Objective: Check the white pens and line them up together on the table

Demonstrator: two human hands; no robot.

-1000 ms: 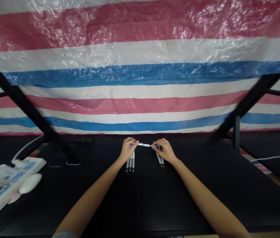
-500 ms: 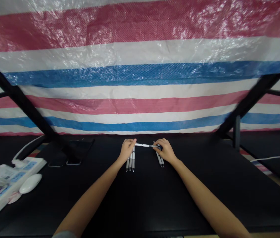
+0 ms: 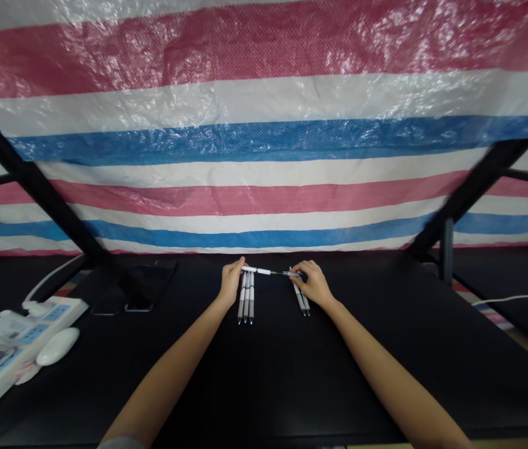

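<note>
My left hand pinches the white barrel of a pen. My right hand is closed on the pen's grey grip end. Between the two halves a gap shows, bridged by a thin refill. Three white-and-grey pens lie side by side on the black table, just right of and below my left hand, tips toward me. Two more pens lie slanted under my right hand, their upper ends partly hidden by its fingers.
At the left stand a white power strip with plugs and a white mouse. Dark phones lie behind them. Black frame bars rise on both sides, before a striped plastic sheet. A white cable runs at the right.
My left hand has moved a little to the left with the white barrel, which has come apart from the grip end and bared the refill. My right hand has stayed in place.
</note>
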